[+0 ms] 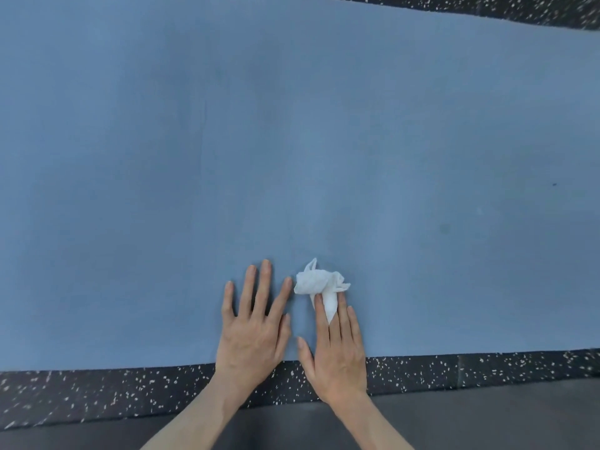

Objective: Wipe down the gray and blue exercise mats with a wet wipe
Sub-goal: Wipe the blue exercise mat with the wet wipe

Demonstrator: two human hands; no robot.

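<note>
The blue exercise mat (292, 141) fills most of the view, lying flat on the floor. A crumpled white wet wipe (319, 284) rests on the mat near its front edge. My right hand (337, 349) lies palm down on the mat, its fingertips pressing the wipe, with a strip of the wipe pinched between two fingers. My left hand (256, 323) lies flat on the mat just left of the wipe, fingers spread, holding nothing. A strip of the gray mat (470, 420) shows along the bottom edge, under my forearms.
Black rubber flooring with white speckles (97, 394) runs between the blue mat and the gray mat, and shows again at the top right corner (487, 8). A few faint dark spots mark the blue mat at the right (444, 228).
</note>
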